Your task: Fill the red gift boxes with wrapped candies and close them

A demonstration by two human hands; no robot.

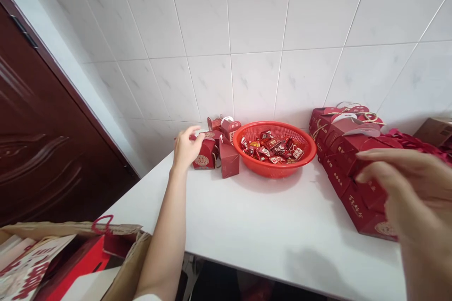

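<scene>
a white tiled wall [254,19] fills the top of my view, and below it a white tabletop [247,225] spreads across the centre and lower right. a dark red door [45,141] takes the left edge. at lower left i have an open cardboard box [132,263] packed with red and printed pieces. red cartons [353,197] with gold lettering and cord stand bunched at right of frame. left of them, the red plastic basket [271,169] sits right of centre. my right hand [420,183], lower right, is in front of the cartons, its grip wide with nothing in it; contact i can't tell. my left hand [188,146], left of centre, has a narrow, empty grip beside the small red boxes [229,157] near the wall; i can't tell if it touches one. wrapped sweets [275,148] lie inside the basket.
</scene>
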